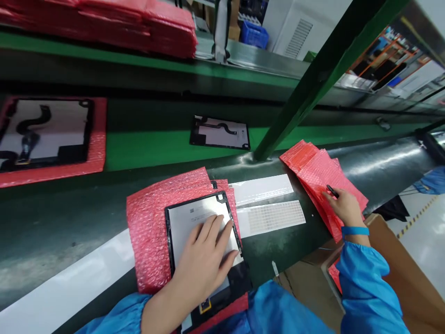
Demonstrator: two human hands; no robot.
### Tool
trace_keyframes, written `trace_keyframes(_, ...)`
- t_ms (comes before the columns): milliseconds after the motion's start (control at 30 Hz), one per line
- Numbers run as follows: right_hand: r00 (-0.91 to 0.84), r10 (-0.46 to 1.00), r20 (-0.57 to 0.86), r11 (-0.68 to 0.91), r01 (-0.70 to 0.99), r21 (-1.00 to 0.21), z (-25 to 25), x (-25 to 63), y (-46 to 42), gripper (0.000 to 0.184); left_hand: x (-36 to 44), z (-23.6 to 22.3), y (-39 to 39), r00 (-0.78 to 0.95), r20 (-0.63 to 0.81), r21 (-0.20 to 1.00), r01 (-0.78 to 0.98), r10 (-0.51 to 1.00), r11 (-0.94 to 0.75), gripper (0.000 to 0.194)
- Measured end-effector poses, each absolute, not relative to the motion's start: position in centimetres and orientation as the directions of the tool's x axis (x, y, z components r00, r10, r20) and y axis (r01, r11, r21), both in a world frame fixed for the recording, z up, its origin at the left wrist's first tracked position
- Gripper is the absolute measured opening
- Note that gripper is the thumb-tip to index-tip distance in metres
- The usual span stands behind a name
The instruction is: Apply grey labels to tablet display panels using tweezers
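My left hand lies flat, fingers stretched out, on a tablet display panel with a black frame and white back. The panel rests on a stack of red bubble-wrap bags near the bench's front edge. My right hand rests on a second pile of red bubble-wrap bags to the right, fingers curled, with a small dark object by the fingertips. I cannot make out what that object is.
Two white label sheets lie between the piles. On the green conveyor sit another panel and a panel on red wrap. A green post slants overhead. Red bags are stacked at the back. Cardboard box at right.
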State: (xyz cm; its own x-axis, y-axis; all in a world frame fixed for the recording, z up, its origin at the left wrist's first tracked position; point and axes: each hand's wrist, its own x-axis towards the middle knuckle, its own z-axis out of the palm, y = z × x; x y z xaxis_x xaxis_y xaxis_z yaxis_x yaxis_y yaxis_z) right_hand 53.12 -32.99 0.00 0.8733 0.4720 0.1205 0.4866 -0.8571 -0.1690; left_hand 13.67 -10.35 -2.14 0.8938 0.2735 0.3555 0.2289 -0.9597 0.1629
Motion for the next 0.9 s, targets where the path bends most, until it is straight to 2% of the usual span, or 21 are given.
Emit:
trace_keyframes(100, 0.859, 0.485, 0.163, -0.838, 0.510, -0.192, 1.7, 52.2, -31.9, 0.053, 13.5, -1.3, -9.8, 0.890, 0.336, 0.282, 0.218, 0.309, -0.934, 0.037)
trace_keyframes(200, 0.789, 0.589, 0.176, -0.732, 0.613, -0.297, 3.1, 49.2, -30.5, 0.054, 13.6, 0.5, -9.7, 0.886, 0.276, 0.559, 0.169, 0.373, -0.812, 0.041)
trace_keyframes(300, 0.585, 0.799, 0.140, -0.454, 0.738, -0.498, 3.0, 43.3, -27.8, 0.043, 14.1, 1.8, -10.3, 0.893, 0.150, 0.842, 0.110, 0.425, -0.529, 0.048)
trace_keyframes(400, 0.304, 0.946, 0.112, -0.159, 0.735, -0.659, 2.4, 36.0, -24.3, 0.024, 14.5, 1.7, -10.6, 0.855, 0.024, 0.972, 0.102, 0.519, -0.213, 0.037)
trace_keyframes(500, 0.079, 0.995, 0.053, -0.015, 0.680, -0.733, 2.3, 30.0, -21.0, 0.023, 13.5, 0.4, -9.3, 0.732, -0.078, 0.988, 0.146, 0.677, -0.044, 0.031)
trace_keyframes(600, -0.027, 0.997, 0.074, 0.075, 0.624, -0.778, 2.6, 27.2, -18.8, 0.026, 10.9, -1.1, -7.0, 0.604, -0.162, 0.965, 0.262, 0.780, -0.003, 0.036)
trace_keyframes(700, 0.081, 0.984, 0.160, 0.069, 0.653, -0.754, 2.4, 27.7, -17.6, 0.024, 7.9, -1.7, -5.0, 0.533, -0.223, 0.930, 0.368, 0.816, 0.014, 0.040)
trace_keyframes(767, 0.210, 0.965, 0.159, -0.043, 0.721, -0.692, 1.6, 29.0, -17.4, 0.018, 6.5, -1.4, -4.0, 0.509, -0.238, 0.910, 0.414, 0.827, 0.007, 0.039)
trace_keyframes(833, 0.279, 0.956, 0.093, -0.160, 0.760, -0.630, 0.2, 30.5, -17.5, 0.029, 6.0, -0.6, -2.8, 0.448, -0.218, 0.860, 0.508, 0.867, -0.046, 0.039)
trace_keyframes(900, 0.293, 0.955, 0.034, -0.216, 0.772, -0.598, -1.4, 31.4, -17.9, 0.044, 6.5, 0.5, -0.9, 0.350, -0.171, 0.756, 0.646, 0.921, -0.106, 0.043)
